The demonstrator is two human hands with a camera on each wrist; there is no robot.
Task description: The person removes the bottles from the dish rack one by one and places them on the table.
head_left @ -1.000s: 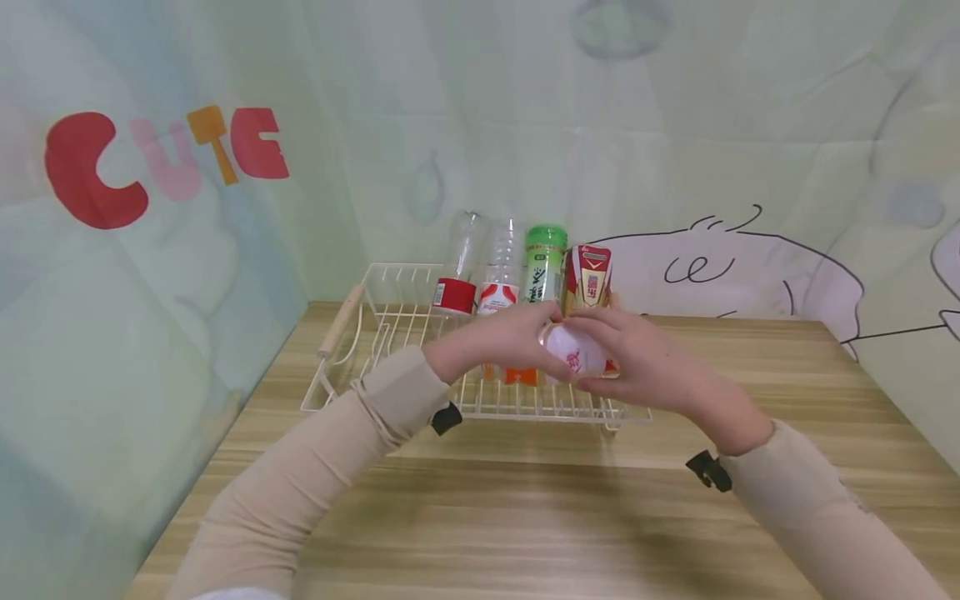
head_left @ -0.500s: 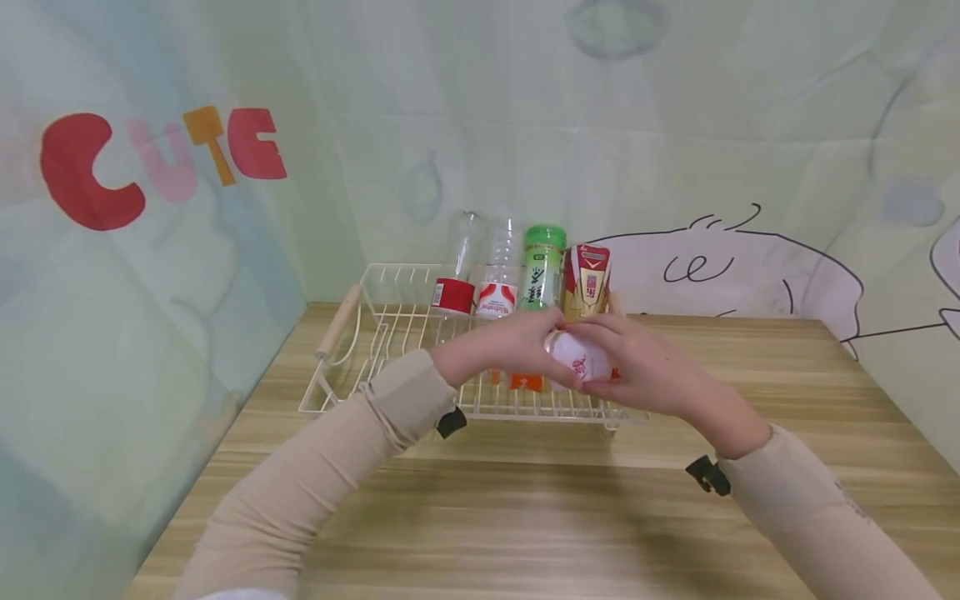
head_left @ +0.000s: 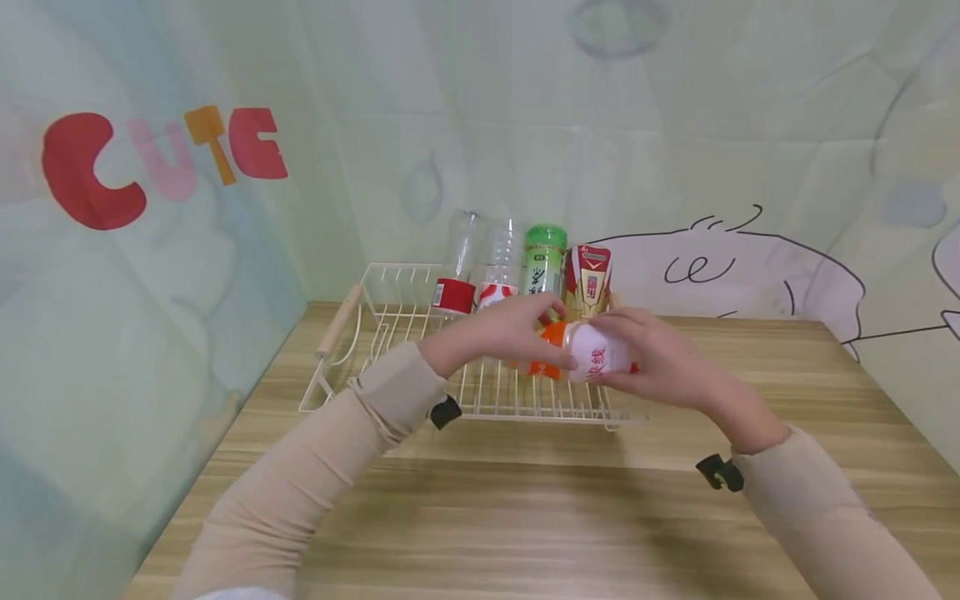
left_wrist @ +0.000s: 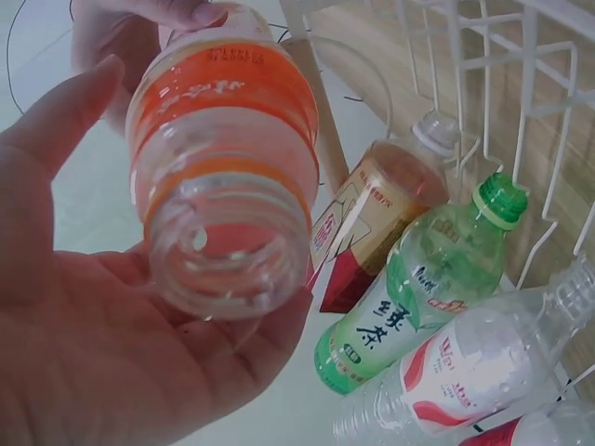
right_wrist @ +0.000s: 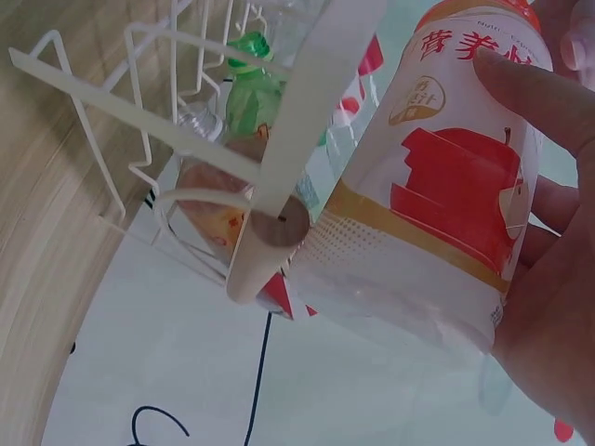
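Observation:
A plastic bottle [head_left: 600, 354] with a white and orange label lies sideways between both hands, above the rack's right half. My right hand [head_left: 667, 362] grips its white part, thumb on the label in the right wrist view. Around the orange neck half, my left hand [head_left: 510, 333] is spread. In the left wrist view its fingers [left_wrist: 121, 334] lie beneath the bottle, and the thumb stands apart from it. The neck's open mouth [left_wrist: 228, 251] shows no cap. Behind the hands, a green tea bottle [head_left: 542, 267] and a red-and-gold labelled bottle [head_left: 588, 279] lean in the rack.
The white wire rack [head_left: 525, 417] with wooden handles [head_left: 341, 321] stands on a wood-grain table [head_left: 487, 517]. Two clear bottles, one red-labelled [head_left: 455, 293] and one with a white and red label [head_left: 498, 293], lean at its back. A printed curtain [head_left: 465, 125] hangs behind.
The bottle has shifted slightly right and now shows more of its orange label between the hands. My left hand has spread from its closer hold; my right hand has moved a little right.

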